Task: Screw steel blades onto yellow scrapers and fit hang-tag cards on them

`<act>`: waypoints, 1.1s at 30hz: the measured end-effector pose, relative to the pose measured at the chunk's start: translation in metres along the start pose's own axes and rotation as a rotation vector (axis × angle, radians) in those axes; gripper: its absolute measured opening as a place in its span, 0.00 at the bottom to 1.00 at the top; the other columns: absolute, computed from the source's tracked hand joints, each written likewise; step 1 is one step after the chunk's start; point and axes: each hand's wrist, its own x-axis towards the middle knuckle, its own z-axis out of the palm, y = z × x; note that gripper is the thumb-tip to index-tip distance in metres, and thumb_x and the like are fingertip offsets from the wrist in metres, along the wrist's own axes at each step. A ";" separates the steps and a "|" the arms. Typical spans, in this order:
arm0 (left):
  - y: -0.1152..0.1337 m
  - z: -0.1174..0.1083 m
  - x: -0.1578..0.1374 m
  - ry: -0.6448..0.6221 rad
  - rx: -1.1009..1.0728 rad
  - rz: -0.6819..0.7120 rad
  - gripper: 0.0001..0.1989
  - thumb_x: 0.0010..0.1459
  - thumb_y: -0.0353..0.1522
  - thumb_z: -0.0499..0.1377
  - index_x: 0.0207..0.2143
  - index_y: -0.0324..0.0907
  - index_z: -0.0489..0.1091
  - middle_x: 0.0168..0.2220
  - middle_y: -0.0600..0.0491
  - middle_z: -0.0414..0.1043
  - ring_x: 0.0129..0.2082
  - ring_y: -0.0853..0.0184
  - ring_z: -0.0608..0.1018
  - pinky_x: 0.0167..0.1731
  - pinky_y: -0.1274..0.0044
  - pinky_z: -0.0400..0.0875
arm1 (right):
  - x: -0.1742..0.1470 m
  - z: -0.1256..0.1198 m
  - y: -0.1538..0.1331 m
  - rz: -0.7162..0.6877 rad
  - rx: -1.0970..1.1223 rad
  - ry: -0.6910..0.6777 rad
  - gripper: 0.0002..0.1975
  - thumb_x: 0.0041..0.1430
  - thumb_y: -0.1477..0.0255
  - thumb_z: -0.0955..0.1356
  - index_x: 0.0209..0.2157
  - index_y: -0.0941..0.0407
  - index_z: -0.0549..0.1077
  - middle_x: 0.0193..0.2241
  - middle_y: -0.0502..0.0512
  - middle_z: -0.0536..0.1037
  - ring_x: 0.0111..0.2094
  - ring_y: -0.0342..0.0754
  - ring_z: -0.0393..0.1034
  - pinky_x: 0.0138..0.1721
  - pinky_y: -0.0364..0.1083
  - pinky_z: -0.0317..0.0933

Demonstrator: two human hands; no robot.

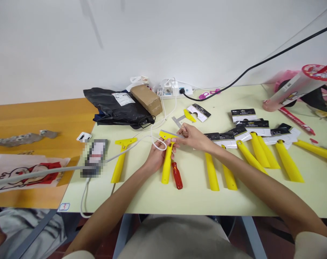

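Scraper (pixel 166 169) partly covered by hands (pixel 155 157), red screwdriver (pixel 177 176) with shaft indistinct

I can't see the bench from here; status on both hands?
Left hand holding yellow scraper; right hand at its head. Red-handled tool alongside. White cable loops near left hand.

pale table (pixel 190 202) — yellow scrapers (pixel 119 168), black plastic bag (pixel 113 110)

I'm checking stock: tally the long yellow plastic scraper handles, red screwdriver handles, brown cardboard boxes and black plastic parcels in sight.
Long yellow plastic scraper handles: 9
Red screwdriver handle: 1
Brown cardboard box: 1
Black plastic parcel: 1
Total: 12
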 end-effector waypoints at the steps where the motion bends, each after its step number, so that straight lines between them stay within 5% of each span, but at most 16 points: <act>1: 0.000 0.000 0.000 0.003 -0.007 0.005 0.21 0.60 0.46 0.75 0.43 0.42 0.73 0.41 0.47 0.83 0.32 0.66 0.82 0.25 0.77 0.74 | 0.000 -0.002 -0.001 -0.007 0.019 0.000 0.29 0.58 0.51 0.80 0.34 0.49 0.60 0.31 0.46 0.72 0.31 0.48 0.68 0.32 0.50 0.60; 6: -0.001 0.000 0.001 0.025 -0.028 0.018 0.21 0.59 0.44 0.75 0.41 0.42 0.71 0.39 0.47 0.83 0.31 0.66 0.82 0.23 0.77 0.73 | 0.000 -0.008 -0.004 -0.028 0.163 -0.048 0.30 0.59 0.57 0.80 0.34 0.48 0.53 0.34 0.50 0.81 0.35 0.51 0.76 0.35 0.52 0.72; 12: -0.004 -0.001 0.001 0.033 -0.008 0.033 0.20 0.60 0.44 0.74 0.39 0.42 0.71 0.39 0.47 0.83 0.29 0.67 0.80 0.22 0.78 0.71 | 0.000 -0.008 -0.002 -0.019 0.059 0.014 0.29 0.58 0.58 0.81 0.35 0.48 0.57 0.35 0.53 0.84 0.32 0.50 0.76 0.34 0.52 0.72; 16: -0.002 0.000 0.002 0.051 -0.016 0.053 0.20 0.59 0.45 0.75 0.38 0.42 0.70 0.39 0.47 0.83 0.30 0.66 0.81 0.23 0.77 0.71 | -0.002 -0.017 -0.008 -0.110 -0.167 0.158 0.23 0.73 0.50 0.72 0.35 0.49 0.60 0.33 0.53 0.80 0.34 0.53 0.76 0.36 0.53 0.69; 19: -0.001 0.000 0.002 0.060 -0.024 0.061 0.21 0.58 0.45 0.75 0.37 0.43 0.70 0.39 0.46 0.83 0.29 0.67 0.80 0.23 0.77 0.70 | -0.003 -0.021 -0.015 -0.068 -0.095 0.137 0.24 0.80 0.47 0.61 0.35 0.51 0.65 0.34 0.55 0.79 0.35 0.52 0.76 0.37 0.52 0.70; 25: -0.002 -0.002 0.001 0.008 0.011 0.092 0.23 0.61 0.49 0.73 0.42 0.41 0.74 0.41 0.45 0.83 0.30 0.68 0.80 0.22 0.78 0.69 | -0.008 -0.006 -0.020 -0.018 0.080 0.002 0.30 0.59 0.54 0.81 0.36 0.49 0.57 0.38 0.52 0.81 0.36 0.51 0.76 0.35 0.51 0.71; 28: -0.001 -0.003 -0.001 -0.011 0.096 0.112 0.24 0.63 0.52 0.70 0.44 0.42 0.73 0.42 0.46 0.83 0.27 0.68 0.80 0.22 0.77 0.72 | -0.010 -0.001 -0.019 -0.034 0.158 -0.036 0.30 0.61 0.61 0.79 0.35 0.48 0.53 0.32 0.50 0.81 0.33 0.50 0.76 0.35 0.52 0.72; 33: 0.003 0.002 0.000 0.183 0.224 0.245 0.31 0.57 0.43 0.77 0.57 0.48 0.69 0.52 0.47 0.81 0.41 0.62 0.85 0.31 0.77 0.79 | -0.009 -0.006 -0.021 0.005 0.170 0.017 0.34 0.56 0.60 0.82 0.35 0.48 0.52 0.31 0.50 0.82 0.33 0.53 0.81 0.36 0.53 0.74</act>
